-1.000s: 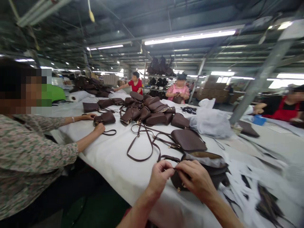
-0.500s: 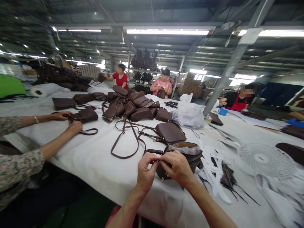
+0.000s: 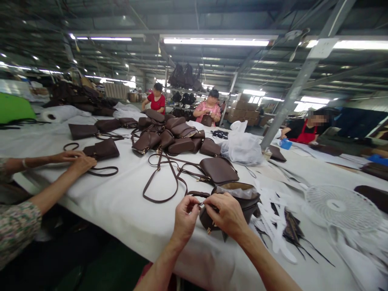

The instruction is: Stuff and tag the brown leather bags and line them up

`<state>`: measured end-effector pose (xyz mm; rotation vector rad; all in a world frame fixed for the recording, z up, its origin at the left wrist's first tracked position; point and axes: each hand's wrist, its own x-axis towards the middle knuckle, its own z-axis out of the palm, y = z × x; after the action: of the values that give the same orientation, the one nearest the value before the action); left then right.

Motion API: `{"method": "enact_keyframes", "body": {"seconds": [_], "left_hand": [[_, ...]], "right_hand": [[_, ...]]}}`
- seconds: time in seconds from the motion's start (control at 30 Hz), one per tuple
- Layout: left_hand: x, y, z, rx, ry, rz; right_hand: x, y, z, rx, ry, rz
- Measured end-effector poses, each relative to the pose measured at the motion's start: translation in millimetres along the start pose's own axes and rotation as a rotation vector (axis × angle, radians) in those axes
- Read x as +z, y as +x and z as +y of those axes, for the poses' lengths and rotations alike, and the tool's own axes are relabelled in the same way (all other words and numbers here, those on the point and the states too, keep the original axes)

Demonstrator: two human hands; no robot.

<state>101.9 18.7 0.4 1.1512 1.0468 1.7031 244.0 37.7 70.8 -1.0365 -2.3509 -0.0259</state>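
Observation:
An open brown handbag [image 3: 242,193] with pale lining paper inside stands at the table's front edge. My right hand [image 3: 226,212] lies against its near side, fingers pinched on something small. Close beside it on the left, my left hand [image 3: 185,216] pinches too, the fingertips of both hands nearly meeting. What lies between the fingertips is too small to make out; a brown strap [image 3: 198,194] runs just behind them. A closed brown bag [image 3: 218,169] lies flat beyond, with a long thin strap [image 3: 160,200] looped to its left.
Brown bags are heaped [image 3: 169,135] mid-table. A co-worker's hands [image 3: 80,159] handle a small bag [image 3: 103,149] at left. White plastic wrapping [image 3: 241,147], a white fan [image 3: 339,206] and black tags [image 3: 291,226] lie to the right. Other people work across the table.
My fingertips have drawn slightly apart; my hands stay by the open bag. At left, the co-worker's hands and small bag have shifted left, and the hands have come together.

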Motion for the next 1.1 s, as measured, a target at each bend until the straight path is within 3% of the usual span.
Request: {"method": "enact_keyframes", "body": {"seconds": [0.17, 0.33, 0.53, 0.73, 0.87, 1.1], "left_hand": [[-1.7, -1.3, 9.4, 0.062, -0.140, -0.128], [0.1, 2.7, 11.2, -0.051, -0.214, -0.278], [-5.6, 5.2, 3.8, 0.045, 0.140, -0.254], [-11.9, 3.9, 1.2, 0.263, 0.494, -0.154], [-12.4, 1.7, -2.3, 0.400, 0.664, -0.136], [-22.7, -2.6, -14.7, 0.542, 0.902, -0.068]], "right_hand": [[0.8, 0.9, -1.8, 0.047, -0.048, 0.000], [-11.7, 6.5, -6.0, 0.192, 0.057, -0.062], [-36.1, 15.6, 7.6, 0.329, 0.509, -0.191], [-35.8, 12.9, 30.9, 0.425, 0.898, -0.333], [-31.6, 4.9, 33.7, 0.264, 0.890, -0.401], [4.2, -6.4, 58.7, -0.197, 0.403, -0.221]]}}
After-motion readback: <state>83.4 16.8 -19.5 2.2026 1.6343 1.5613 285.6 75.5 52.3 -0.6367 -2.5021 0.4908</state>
